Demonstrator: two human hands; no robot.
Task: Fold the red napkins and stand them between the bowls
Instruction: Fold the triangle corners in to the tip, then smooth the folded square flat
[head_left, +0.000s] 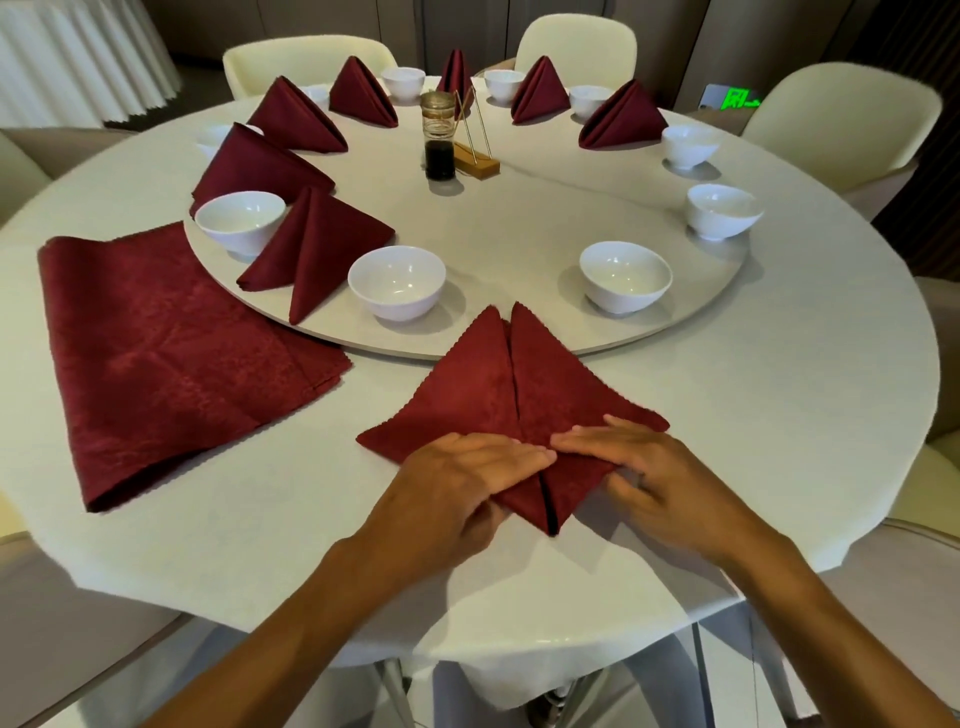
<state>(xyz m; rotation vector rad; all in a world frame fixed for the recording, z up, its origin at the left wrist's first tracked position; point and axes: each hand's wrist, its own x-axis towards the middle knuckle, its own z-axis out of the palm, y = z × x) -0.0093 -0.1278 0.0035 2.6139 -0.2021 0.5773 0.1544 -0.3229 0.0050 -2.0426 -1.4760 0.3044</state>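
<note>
A red napkin (498, 395) lies flat near the table's front edge, folded into a diamond with a centre seam. My left hand (462, 483) presses its near left part with straight fingers, thumb under the edge. My right hand (639, 467) presses the near right part, fingers pointing left. A stack of flat red napkins (171, 364) lies to the left. Several folded napkins stand between white bowls on the turntable (519, 223), the nearest one (311, 249) between two bowls (239, 221) (397, 280). Three bowls on the right (626, 275) (719, 210) (688, 145) have no napkins between them.
A soy sauce bottle (439, 137) and a wooden card stand (475, 156) sit at the turntable's centre. Cream chairs (841, 119) ring the round white table (805, 415).
</note>
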